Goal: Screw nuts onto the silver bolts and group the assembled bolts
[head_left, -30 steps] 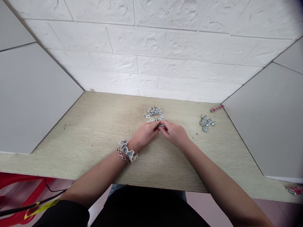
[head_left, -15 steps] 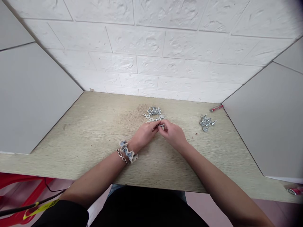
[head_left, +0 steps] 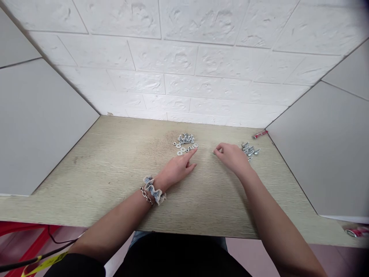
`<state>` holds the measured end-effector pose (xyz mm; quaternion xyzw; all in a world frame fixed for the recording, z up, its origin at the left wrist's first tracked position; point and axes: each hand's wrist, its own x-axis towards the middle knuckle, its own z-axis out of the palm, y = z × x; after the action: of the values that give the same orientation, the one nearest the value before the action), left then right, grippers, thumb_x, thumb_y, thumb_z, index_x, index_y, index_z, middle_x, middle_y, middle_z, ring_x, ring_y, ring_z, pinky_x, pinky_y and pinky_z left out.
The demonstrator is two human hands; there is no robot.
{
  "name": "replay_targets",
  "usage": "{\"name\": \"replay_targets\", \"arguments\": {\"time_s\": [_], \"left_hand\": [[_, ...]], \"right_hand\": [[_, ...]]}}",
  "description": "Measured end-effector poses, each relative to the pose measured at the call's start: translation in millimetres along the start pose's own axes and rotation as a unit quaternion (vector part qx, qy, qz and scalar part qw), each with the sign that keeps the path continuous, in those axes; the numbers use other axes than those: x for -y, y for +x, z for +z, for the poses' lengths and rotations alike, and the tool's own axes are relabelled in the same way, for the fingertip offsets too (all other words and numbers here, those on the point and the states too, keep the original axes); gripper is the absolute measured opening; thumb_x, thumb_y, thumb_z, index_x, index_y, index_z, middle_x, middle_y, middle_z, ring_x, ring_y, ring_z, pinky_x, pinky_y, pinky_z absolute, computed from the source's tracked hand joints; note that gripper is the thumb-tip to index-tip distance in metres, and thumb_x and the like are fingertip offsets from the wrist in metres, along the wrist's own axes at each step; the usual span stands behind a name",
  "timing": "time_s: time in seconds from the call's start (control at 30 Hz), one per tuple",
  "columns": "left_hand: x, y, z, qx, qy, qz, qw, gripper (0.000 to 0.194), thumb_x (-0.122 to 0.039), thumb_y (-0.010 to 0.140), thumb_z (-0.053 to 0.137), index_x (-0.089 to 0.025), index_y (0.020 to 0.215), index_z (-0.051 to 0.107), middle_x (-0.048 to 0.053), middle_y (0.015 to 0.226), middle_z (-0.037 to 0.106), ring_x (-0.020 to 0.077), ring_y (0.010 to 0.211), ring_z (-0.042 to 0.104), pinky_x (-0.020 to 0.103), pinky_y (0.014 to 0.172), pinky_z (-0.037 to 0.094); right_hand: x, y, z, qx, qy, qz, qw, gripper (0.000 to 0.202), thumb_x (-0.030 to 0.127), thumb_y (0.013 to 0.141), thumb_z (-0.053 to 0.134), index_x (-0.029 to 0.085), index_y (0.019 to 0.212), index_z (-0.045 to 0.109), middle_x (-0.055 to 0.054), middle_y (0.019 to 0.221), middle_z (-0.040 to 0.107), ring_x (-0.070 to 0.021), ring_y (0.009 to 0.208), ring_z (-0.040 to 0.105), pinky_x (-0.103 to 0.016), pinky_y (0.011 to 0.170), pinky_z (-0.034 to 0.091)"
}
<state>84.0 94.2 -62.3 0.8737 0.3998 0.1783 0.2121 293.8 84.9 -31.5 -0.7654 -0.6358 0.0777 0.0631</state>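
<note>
My left hand [head_left: 179, 169] is open over the tabletop, its index finger stretched toward the loose washers [head_left: 183, 149] and nuts [head_left: 188, 149]. Just behind these stands a cluster of silver bolts [head_left: 186, 138], several of them upright on their heads. My right hand [head_left: 233, 157] is closed in a pinch to the right of this group. The bolt between its fingertips is almost wholly hidden by the fingers. Close beyond that hand lies a second pile of bolts [head_left: 251, 151] with washers on them, partly covered by the hand.
A red cylindrical object [head_left: 260, 134] lies by the right panel [head_left: 325, 154]. Another red item [head_left: 356, 232] is at the right front edge. A white brick-patterned wall [head_left: 178, 82] closes off the back, and a grey panel [head_left: 49, 127] bounds the left.
My hands have parted: the right has moved right with the bolt that both were holding. My left hand has let go and opened near the washers. The view has shifted slightly.
</note>
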Motion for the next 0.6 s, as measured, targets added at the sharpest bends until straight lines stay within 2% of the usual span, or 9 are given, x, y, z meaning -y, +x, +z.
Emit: {"name": "replay_targets", "arguments": {"time_s": [0.1,0.17,0.3,0.47,0.6], "left_hand": [[-2,-1,-1.3,-0.006,0.007,0.014,1.000,0.036,-0.032,0.085,0.041,-0.019,0.116,0.053,0.003,0.078,0.062,0.0140,0.068,0.056,0.026,0.067,0.044],[-2,-1,-2.1,-0.008,0.007,0.018,1.000,0.032,-0.032,0.086,0.039,-0.019,0.108,0.058,0.005,0.087,0.064,0.0153,0.075,0.058,0.027,0.071,0.045],[-1,0,-5.3,-0.014,0.015,0.006,1.000,0.031,-0.031,0.087,0.037,-0.021,0.105,0.060,0.004,0.099,0.064,0.0166,0.086,0.059,0.027,0.075,0.046],[8,3,-10.2,-0.059,0.032,-0.031,0.997,0.027,-0.029,0.085,0.041,-0.021,0.101,0.062,0.004,0.093,0.065,0.0171,0.081,0.059,0.028,0.073,0.046],[16,5,-11.4,-0.088,0.041,-0.051,0.994,0.025,-0.027,0.085,0.041,-0.021,0.098,0.062,0.004,0.092,0.065,0.0172,0.082,0.059,0.028,0.073,0.046]], "right_hand": [[-15,4,-7,0.014,-0.049,0.058,0.997,0.027,0.032,0.077,0.040,0.019,0.082,0.063,-0.010,0.086,0.061,-0.0237,0.078,0.056,-0.029,0.056,0.034],[-22,5,-10,0.030,-0.057,0.085,0.994,0.027,0.029,0.076,0.040,0.018,0.081,0.063,-0.012,0.086,0.061,-0.0241,0.077,0.056,-0.030,0.057,0.036],[-30,6,-11,0.047,-0.056,0.111,0.991,0.026,0.026,0.073,0.040,0.016,0.082,0.063,-0.014,0.082,0.060,-0.0249,0.077,0.056,-0.032,0.059,0.039],[-36,5,-12,0.061,-0.062,0.154,0.984,0.025,0.019,0.071,0.042,0.015,0.088,0.060,-0.015,0.089,0.059,-0.0263,0.082,0.056,-0.034,0.061,0.040],[-31,3,-16,0.022,-0.072,0.184,0.980,0.028,0.017,0.076,0.037,0.014,0.097,0.056,-0.016,0.095,0.058,-0.0273,0.085,0.055,-0.034,0.063,0.040]]}}
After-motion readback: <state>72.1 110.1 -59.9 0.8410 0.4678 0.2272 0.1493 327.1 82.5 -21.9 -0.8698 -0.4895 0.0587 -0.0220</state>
